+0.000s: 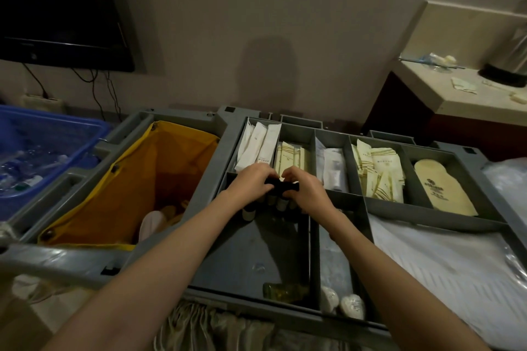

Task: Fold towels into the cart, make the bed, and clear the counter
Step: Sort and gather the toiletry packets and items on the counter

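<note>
1. Cart [219, 151], a grey housekeeping trolley with a divided top tray, fills the middle and lower part of the frame; both hands reach into it from the bottom edge.
2. Left hand [251, 182] and right hand [303, 188] meet at the centre of the frame, fingers curled round the black caps of a cluster of small bottles [281, 202]; the hands nearly touch each other over the caps; the bottles stand upright at the far end of a long dark compartment.
3. Yellow linen bag [137, 188] hangs open in the left half of the cart; a pale bundle lies at its bottom, too dim to identify.
4. Upper row of compartments holds white sachets [259, 145] at centre-left, cream packets [376, 171] further right, and a cream slipper-shaped pack [439, 188] at the right end.
5. Small amber bottle [285, 292] lies on its side at the near end of the dark compartment, low in the frame; two white round soaps [352, 306] sit just right of it in the next compartment.
6. White plastic-wrapped items [445, 265] fill the lower right compartment.
7. Desk [456, 97], a pale counter in the upper right, carries scattered wrappers and a dark-based kettle [510, 65].
8. Blue crate [57, 128] with clear bottles sits at the left edge; a dark television [57, 8] hangs on the wall in the upper left.
</note>
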